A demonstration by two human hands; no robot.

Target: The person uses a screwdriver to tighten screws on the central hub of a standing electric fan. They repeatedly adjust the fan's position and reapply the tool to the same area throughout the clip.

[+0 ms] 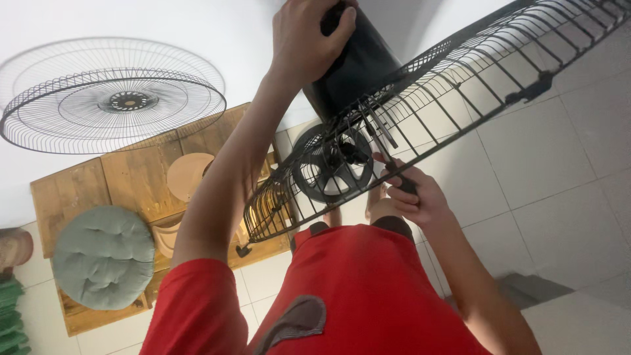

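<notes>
The person wears a red short-sleeved shirt (pixel 368 289) with a grey patch (pixel 296 320); arms bare.

Head view, steeply downward, close in.

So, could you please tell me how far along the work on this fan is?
Done: one wire grille is already off, lying apart on the white surface. In hand: the left hand steadies the black motor housing while the right hand works a tool at the rear guard. Left: that guard remains attached.
</notes>
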